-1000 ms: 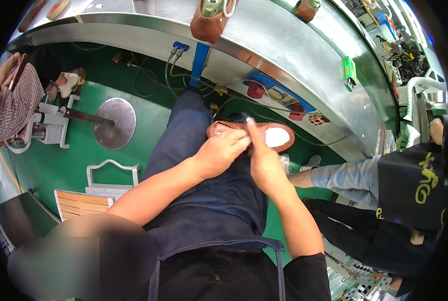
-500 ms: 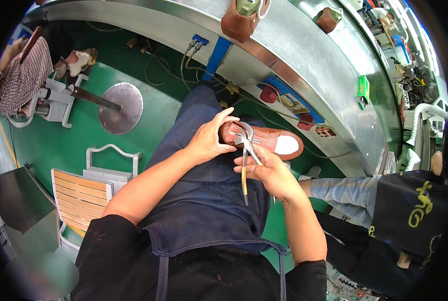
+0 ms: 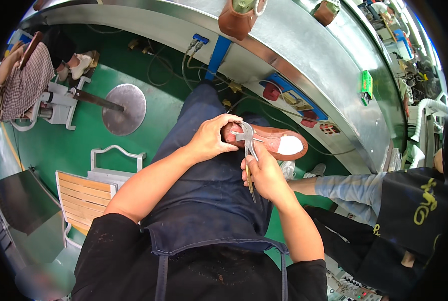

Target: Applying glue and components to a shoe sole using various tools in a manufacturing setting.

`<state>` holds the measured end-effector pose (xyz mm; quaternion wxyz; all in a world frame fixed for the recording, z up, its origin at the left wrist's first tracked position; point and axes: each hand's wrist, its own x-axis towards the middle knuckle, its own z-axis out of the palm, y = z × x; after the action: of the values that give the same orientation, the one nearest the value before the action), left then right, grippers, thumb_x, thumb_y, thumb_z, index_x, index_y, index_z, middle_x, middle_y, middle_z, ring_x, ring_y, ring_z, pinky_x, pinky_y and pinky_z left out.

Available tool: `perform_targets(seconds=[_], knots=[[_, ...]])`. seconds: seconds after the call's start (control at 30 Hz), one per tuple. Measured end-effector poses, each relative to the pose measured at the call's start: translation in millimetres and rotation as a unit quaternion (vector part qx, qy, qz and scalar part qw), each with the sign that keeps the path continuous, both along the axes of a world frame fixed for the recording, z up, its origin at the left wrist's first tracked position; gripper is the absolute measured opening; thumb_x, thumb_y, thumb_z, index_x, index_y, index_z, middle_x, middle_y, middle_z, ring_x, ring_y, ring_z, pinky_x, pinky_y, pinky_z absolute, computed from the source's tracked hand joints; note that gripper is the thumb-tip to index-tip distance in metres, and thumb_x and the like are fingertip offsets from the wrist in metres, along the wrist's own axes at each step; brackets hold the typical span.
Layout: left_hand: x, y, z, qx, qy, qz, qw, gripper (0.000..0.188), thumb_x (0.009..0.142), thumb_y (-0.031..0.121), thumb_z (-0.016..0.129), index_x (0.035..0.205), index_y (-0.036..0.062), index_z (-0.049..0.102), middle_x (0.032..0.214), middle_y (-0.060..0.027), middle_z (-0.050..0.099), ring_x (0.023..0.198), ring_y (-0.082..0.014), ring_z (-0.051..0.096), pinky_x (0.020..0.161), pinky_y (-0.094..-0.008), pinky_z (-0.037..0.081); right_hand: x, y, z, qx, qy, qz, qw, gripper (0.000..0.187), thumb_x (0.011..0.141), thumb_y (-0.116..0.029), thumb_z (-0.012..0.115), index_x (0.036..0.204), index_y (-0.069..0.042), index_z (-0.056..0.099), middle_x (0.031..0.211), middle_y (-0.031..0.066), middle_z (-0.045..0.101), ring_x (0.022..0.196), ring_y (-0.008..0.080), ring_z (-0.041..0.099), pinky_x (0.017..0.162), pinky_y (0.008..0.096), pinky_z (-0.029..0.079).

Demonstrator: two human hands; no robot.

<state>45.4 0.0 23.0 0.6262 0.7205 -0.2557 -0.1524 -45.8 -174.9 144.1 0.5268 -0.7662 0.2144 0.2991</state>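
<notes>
A brown shoe [image 3: 267,132] lies over my lap with its underside up and a white patch at the forefoot. My left hand [image 3: 210,138] is closed around its heel end, thumb on the near side and fingers on the far side. My right hand [image 3: 267,173] grips a pair of pincers [image 3: 248,133], metal with yellowish handles. Their curved jaws rest at the heel part of the underside, beside my left fingertips. The handles are drawn close together, partly hidden by my right fingers.
Ahead runs a metal workbench [image 3: 304,55] with two brown shoes [image 3: 236,22] [image 3: 326,12] and a small green box [image 3: 366,86]. A slatted chair [image 3: 86,193] and a round metal base [image 3: 124,109] stand at left. Other people sit at far left and right.
The pincer handles have come together in my right hand, and the jaws have turned over the heel. My left hand keeps its hold on the shoe.
</notes>
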Motion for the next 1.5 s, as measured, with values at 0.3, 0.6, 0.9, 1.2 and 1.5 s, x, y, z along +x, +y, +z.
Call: perform_targets(seconds=[0.3,0.6,0.9,1.2,1.5], knots=[[4.1,9.1,-9.9,0.011,-0.200,0.007,0.980,0.071,0.070,0.015,0.095,0.131,0.0024,0.062,0.131,-0.0171,0.069,0.118,-0.0383,0.068,0.098,-0.0417,0.059,11.0,-38.6,35.5,-0.025,-0.031,0.154,0.987,0.051,0.103,0.003,0.048,0.154,-0.003,0.043,0.114,0.0197,0.069,0.092,0.0317,0.074,0.083,0.0440,0.060],[7.1,10.7,-14.3,0.061,-0.284,-0.015,0.957,0.067,0.072,0.024,0.093,0.129,0.0036,0.063,0.136,-0.0191,0.066,0.116,-0.0386,0.069,0.094,-0.0438,0.060,7.8,-9.9,4.6,-0.280,-0.174,0.193,0.924,0.080,0.094,0.011,0.052,0.167,-0.010,0.026,0.131,0.0348,0.063,0.112,0.0528,0.065,0.094,0.0531,0.053],[4.6,9.2,-21.6,0.042,-0.303,0.003,0.952,0.069,0.068,0.024,0.096,0.125,0.0047,0.062,0.133,-0.0202,0.068,0.118,-0.0382,0.069,0.094,-0.0432,0.061,7.8,-0.4,-18.6,-0.324,-0.257,0.211,0.886,0.090,0.089,0.012,0.052,0.169,-0.014,0.023,0.108,0.0338,0.067,0.093,0.0481,0.070,0.082,0.0550,0.055],[1.5,7.1,-26.1,0.005,-0.283,0.024,0.959,0.073,0.072,0.020,0.094,0.130,0.0044,0.053,0.131,-0.0187,0.067,0.115,-0.0393,0.069,0.093,-0.0452,0.059,13.1,1.4,-21.7,-0.305,-0.312,0.208,0.875,0.087,0.090,0.010,0.055,0.168,-0.014,0.027,0.103,0.0302,0.069,0.090,0.0491,0.069,0.079,0.0559,0.056],[7.0,10.7,-21.1,-0.014,0.018,-0.063,0.998,0.083,0.082,0.018,0.091,0.150,0.0020,0.045,0.139,-0.0146,0.066,0.130,-0.0282,0.065,0.110,-0.0382,0.050,12.1,-5.2,-4.2,-0.241,-0.291,0.188,0.906,0.082,0.093,0.004,0.060,0.166,-0.005,0.023,0.111,0.0351,0.069,0.097,0.0521,0.070,0.084,0.0558,0.055]])
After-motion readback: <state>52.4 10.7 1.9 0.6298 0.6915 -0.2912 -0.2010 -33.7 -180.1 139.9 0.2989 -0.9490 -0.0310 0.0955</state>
